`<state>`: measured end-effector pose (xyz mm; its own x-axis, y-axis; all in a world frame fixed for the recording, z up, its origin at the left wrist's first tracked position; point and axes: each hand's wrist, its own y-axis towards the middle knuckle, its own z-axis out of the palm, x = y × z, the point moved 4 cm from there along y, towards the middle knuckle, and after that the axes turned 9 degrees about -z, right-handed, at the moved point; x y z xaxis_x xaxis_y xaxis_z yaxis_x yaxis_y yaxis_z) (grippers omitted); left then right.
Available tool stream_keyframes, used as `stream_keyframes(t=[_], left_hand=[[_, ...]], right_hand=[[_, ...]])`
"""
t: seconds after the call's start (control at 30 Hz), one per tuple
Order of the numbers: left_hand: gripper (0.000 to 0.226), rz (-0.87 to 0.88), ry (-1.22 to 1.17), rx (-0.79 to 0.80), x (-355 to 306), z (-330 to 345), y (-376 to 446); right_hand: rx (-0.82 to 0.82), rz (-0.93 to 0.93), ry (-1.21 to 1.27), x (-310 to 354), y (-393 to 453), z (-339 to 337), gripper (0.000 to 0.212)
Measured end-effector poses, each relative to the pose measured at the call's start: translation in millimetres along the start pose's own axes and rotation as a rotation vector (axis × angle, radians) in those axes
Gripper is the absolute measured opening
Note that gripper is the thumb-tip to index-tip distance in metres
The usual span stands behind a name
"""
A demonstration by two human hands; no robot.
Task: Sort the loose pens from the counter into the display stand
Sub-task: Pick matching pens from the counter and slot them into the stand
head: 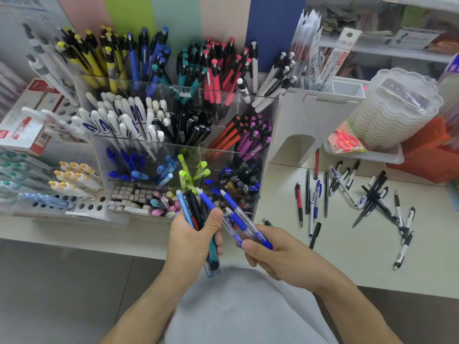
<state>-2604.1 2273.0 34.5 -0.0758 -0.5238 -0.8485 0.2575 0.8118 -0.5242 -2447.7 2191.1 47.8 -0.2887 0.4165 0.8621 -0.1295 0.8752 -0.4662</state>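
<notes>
The left hand [192, 235] is curled around a bundle of mixed pens [196, 212], dark, red and light blue barrels fanned upward toward 12 o'clock, with their lower ends poking out below the palm. The right hand [269, 252] pinches two or three clear pens with blue grips [238, 220] between thumb and fingers; their tips angle up toward 11 o'clock and cross just beside the left thumb. Both hands hover over the near edge of the white bench [347, 247], directly in front of the clear acrylic display stand [269, 135], whose tiered compartments hold yellow, blue, teal, pink, white, black, orange and purple pens. The front row has blue and green pens. At 3 o'clock from the hands, loose pens [372, 194] lie scattered on the bench, some crossing one another, others lined up side by side. Beyond them, at 1 o'clock, a stack of clear scalloped containers [395, 108] sits in a tray.
</notes>
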Motion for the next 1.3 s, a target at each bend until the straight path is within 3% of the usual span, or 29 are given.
stream_keyframes(t=[0.17,0.3,0.4,0.53,0.7,0.83,0.97,1.13,1.23,1.3], left_hand=[[0.035,0.016,0.000,0.110,-5,4,0],[0.039,0.012,-0.001,0.079,-5,3,1],[0.038,-0.039,-0.039,0.153,-2,3,1],[0.032,-0.088,-0.224,0.221,-1,3,-1],[0.018,0.071,-0.397,0.018,-13,-8,1],[0.017,0.167,-0.365,-0.004,-24,-16,0],[0.010,0.226,-0.334,-0.016,-32,-32,2],[0.021,0.287,-0.326,0.041,-34,-52,6],[0.016,0.302,-0.346,0.008,-38,-64,6],[0.024,0.276,-0.365,-0.032,-39,-75,8]], right_hand=[[0.086,0.067,-0.022,7,-1,4,0.020],[0.022,-0.032,-0.094,14,0,9,0.029],[0.068,-0.065,-0.100,17,0,16,0.024],[0.130,-0.025,0.154,15,2,25,0.024],[-0.100,-0.002,0.630,15,12,21,0.039],[-0.165,0.134,0.967,28,20,35,0.048],[-0.163,0.100,1.002,43,32,41,0.045],[-0.212,0.075,1.065,56,49,45,0.021],[-0.252,0.011,1.006,67,60,47,0.022],[-0.288,-0.040,0.934,75,69,46,0.020]])
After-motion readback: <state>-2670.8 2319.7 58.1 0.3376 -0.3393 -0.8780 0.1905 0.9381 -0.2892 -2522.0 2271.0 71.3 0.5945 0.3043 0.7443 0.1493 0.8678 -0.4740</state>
